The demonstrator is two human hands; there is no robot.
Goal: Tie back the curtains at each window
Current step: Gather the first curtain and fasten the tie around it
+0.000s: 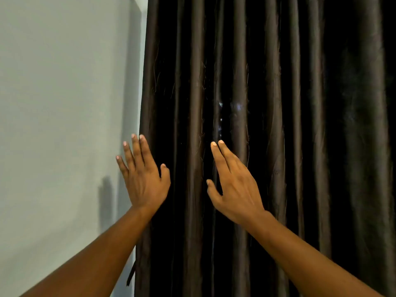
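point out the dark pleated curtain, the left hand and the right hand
dark brown pleated curtain (300,125), head view, on a fold right of centre
left hand (143,181), head view, on the back of the hand
right hand (237,189), head view, on the back of the hand

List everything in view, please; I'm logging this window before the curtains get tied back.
curtain: one, dark brown, hanging in vertical folds across the middle and right of the view.
strap: one, dark, narrow, hanging at the curtain's left edge near the bottom; what it is for cannot be told.
wall: one, pale grey-green, left of the curtain.
frame edge: one, pale, upper left beside the curtain.
left hand: one, fingers straight, at the curtain's left edge.
right hand: one, fingers straight, over the folds; contact cannot be told.
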